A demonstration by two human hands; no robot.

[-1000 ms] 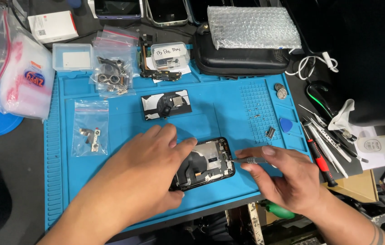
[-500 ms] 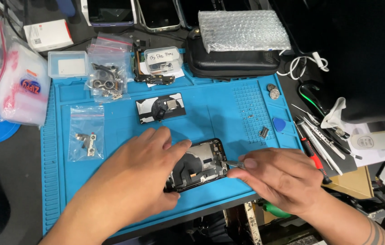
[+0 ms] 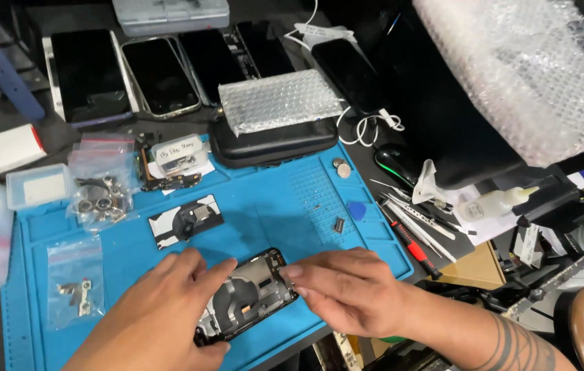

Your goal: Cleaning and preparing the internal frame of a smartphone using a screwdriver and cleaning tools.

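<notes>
Here, opened phone frame (image 3: 247, 295) on blue mat (image 3: 271, 213), loosely spread fingers of left hand (image 3: 168, 312) and right hand (image 3: 350, 288) pressing opposite edges

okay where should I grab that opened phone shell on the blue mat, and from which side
Probably by its long side edges, coming from above. The opened phone shell lies flat and slanted on the blue mat, its bare parts facing up, so pinching the rim avoids them. The left hand and right hand flank it.
</notes>
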